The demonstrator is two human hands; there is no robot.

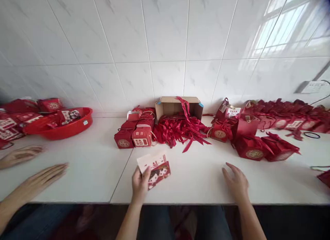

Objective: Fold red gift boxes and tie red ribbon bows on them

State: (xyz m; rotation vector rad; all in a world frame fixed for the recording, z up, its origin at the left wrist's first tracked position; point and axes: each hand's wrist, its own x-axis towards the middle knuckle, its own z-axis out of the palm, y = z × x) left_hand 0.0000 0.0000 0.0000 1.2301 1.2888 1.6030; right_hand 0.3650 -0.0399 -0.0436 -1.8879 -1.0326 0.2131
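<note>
My left hand (140, 184) is closed on a flat, unfolded red and white gift box blank (156, 169) with cartoon figures, held just above the white table (196, 178) near its front edge. My right hand (236, 182) rests on the table to the right, fingers loosely curled and apart, holding nothing. Behind the card lies a pile of red ribbons (180, 128) spilling from an open cardboard box (177, 106).
Folded red gift boxes (138, 133) stand left of the ribbons, more (251, 142) to the right and along the back right. A red basin (68, 124) sits at far left. Another person's two hands (38, 176) lie on the table at left.
</note>
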